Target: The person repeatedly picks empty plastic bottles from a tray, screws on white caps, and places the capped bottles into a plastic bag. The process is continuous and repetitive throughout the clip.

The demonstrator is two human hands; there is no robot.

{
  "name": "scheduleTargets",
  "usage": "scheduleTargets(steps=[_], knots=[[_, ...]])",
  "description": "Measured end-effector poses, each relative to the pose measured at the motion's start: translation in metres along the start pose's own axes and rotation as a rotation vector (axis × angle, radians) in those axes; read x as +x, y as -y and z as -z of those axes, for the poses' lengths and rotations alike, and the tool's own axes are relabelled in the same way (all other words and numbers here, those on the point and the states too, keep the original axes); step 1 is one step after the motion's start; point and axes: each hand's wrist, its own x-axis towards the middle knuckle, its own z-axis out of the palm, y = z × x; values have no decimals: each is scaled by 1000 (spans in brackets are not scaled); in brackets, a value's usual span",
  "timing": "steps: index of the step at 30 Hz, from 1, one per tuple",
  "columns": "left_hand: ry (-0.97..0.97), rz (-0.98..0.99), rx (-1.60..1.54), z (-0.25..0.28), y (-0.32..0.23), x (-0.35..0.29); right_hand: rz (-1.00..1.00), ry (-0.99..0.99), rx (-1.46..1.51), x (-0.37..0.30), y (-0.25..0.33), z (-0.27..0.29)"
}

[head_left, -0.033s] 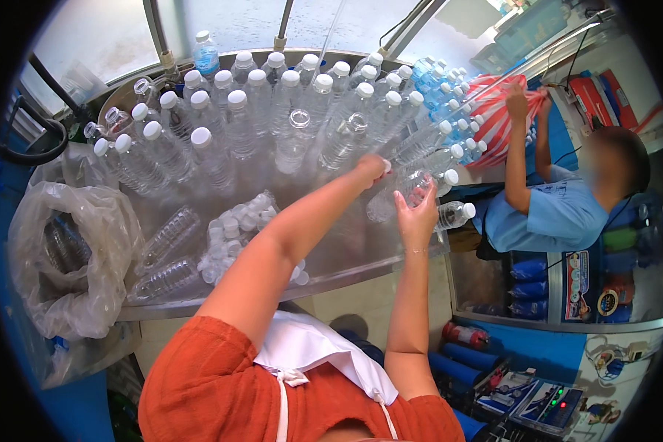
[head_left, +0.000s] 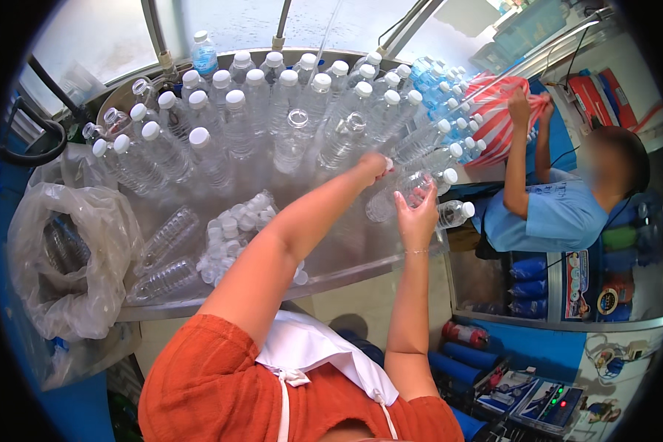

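My left hand (head_left: pixel 373 169) reaches over the metal worktop with its fingers pinched on a small white bottle cap (head_left: pixel 388 164). Just right of it, my right hand (head_left: pixel 418 212) is curled around a clear plastic bottle (head_left: pixel 384 202), which leans. Part of that bottle's upper end is hidden by my fingers. Another clear bottle with a white cap (head_left: pixel 455 214) stands close beside my right hand. Beyond my left hand are two uncapped bottles (head_left: pixel 292 146), among rows of clear bottles with white caps (head_left: pixel 237 125).
White caps (head_left: pixel 236 232) lie heaped in a clear bag near the front edge. Left of them lie uncapped bottles (head_left: pixel 166 278) and a large clear plastic bag (head_left: pixel 74 295). On the right, a person in a blue shirt (head_left: pixel 549 210) holds a red-and-white striped bag (head_left: pixel 490 103) beside blue-tinted bottles (head_left: pixel 442 99).
My hands stay almost in place. The striped bag in the other person's hands has shifted shape slightly.
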Motion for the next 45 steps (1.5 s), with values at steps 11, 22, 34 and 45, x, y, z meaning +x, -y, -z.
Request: scheduleTargets(steps=[11, 22, 34, 45], knots=[[-300, -570, 345, 11, 5, -53, 100, -54, 79, 14, -7, -16], [-863, -735, 663, 44, 12, -128, 290, -141, -50, 72, -7, -60], [-624, -710, 818, 35, -14, -112, 110, -90, -187, 30, 8, -26], [-483, -711, 926, 19, -25, -122, 81, -107, -121, 25, 1, -25]])
